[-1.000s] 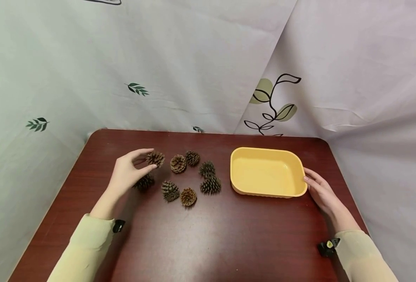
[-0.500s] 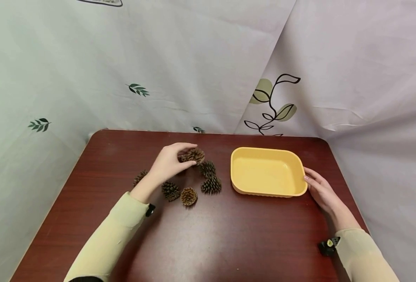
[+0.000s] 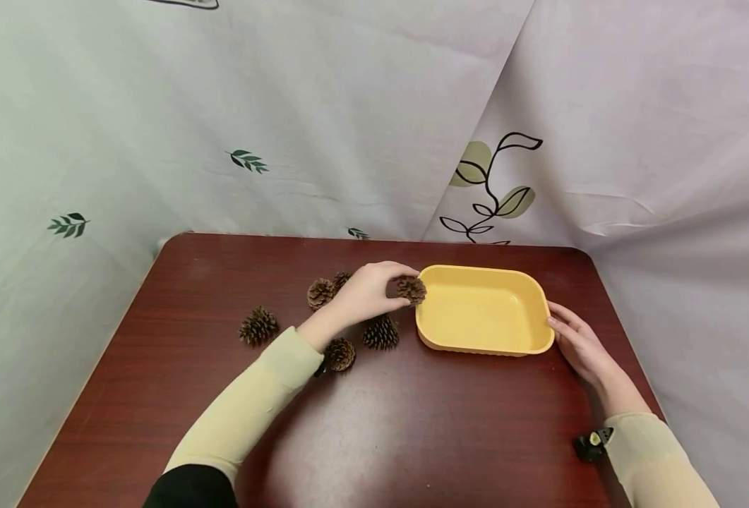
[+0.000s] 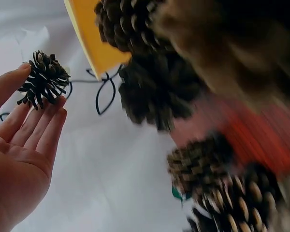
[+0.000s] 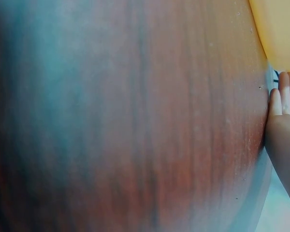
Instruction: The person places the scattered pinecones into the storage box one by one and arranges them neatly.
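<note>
My left hand (image 3: 369,293) pinches a brown pine cone (image 3: 411,290) between thumb and fingers, at the left end of a yellow rectangular plastic bin (image 3: 476,351). In the left wrist view the held pine cone (image 4: 44,79) sits at the fingertips, thumb on one side and fingers on the other. The bin's inside is bare. At the bin's right end rests my right hand (image 3: 579,346), its fingers against the outer wall and thumb by the rim. In the right wrist view the right hand's fingers (image 5: 286,99) lie straight, tips at the yellow wall.
Several pine cones lie on the dark red wooden table (image 3: 450,430): one alone at left (image 3: 258,327), others such as a front cone (image 3: 340,354) and a dark cone (image 3: 380,333) around the left arm, which hides part of the group. A patterned white cloth (image 3: 349,127) hangs behind.
My left hand has carried the pine cone rightward from the left of the group, over the other cones, to the bin's left rim. My right hand and the bin have stayed put.
</note>
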Demonstrator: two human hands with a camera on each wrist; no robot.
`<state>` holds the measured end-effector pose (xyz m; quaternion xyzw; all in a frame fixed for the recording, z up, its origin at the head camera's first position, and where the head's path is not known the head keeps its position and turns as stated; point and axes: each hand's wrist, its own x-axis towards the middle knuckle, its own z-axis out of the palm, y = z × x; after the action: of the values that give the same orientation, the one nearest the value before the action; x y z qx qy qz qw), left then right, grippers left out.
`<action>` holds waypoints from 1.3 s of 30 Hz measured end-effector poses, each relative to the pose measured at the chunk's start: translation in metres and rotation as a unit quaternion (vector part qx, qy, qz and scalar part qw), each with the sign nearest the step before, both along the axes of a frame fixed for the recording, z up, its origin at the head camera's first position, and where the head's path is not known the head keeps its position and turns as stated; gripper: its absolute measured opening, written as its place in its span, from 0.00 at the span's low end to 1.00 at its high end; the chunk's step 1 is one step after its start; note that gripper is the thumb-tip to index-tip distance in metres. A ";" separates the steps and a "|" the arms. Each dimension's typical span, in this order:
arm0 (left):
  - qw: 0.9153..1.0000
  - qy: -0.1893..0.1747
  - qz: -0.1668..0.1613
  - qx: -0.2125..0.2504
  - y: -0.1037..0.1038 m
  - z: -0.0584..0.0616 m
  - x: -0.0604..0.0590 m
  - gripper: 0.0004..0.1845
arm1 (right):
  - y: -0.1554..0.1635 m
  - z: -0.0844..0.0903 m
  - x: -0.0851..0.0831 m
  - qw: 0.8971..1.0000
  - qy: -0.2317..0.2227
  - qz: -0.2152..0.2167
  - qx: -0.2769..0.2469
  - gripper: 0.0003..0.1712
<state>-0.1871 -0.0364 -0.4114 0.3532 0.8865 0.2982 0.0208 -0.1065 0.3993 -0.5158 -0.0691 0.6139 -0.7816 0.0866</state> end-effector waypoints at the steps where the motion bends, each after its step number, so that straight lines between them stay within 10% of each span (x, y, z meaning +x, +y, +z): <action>1: 1.000 0.001 -0.007 -0.004 0.005 -0.001 -0.001 0.27 | 0.000 0.000 0.000 1.000 -0.001 0.000 0.000 0.28; 19: 0.987 -0.038 -0.128 -0.091 0.056 -0.024 -0.009 0.25 | -0.001 0.003 0.000 1.000 -0.008 0.000 0.001 0.26; 39: 0.959 -0.043 -0.188 -0.206 0.078 -0.025 -0.013 0.22 | 0.001 0.001 0.000 1.000 -0.009 -0.002 0.017 0.26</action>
<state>-0.2002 0.0412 -0.4367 0.4882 0.8447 0.1144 0.1871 -0.1067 0.3999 -0.5146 -0.0596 0.6266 -0.7716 0.0918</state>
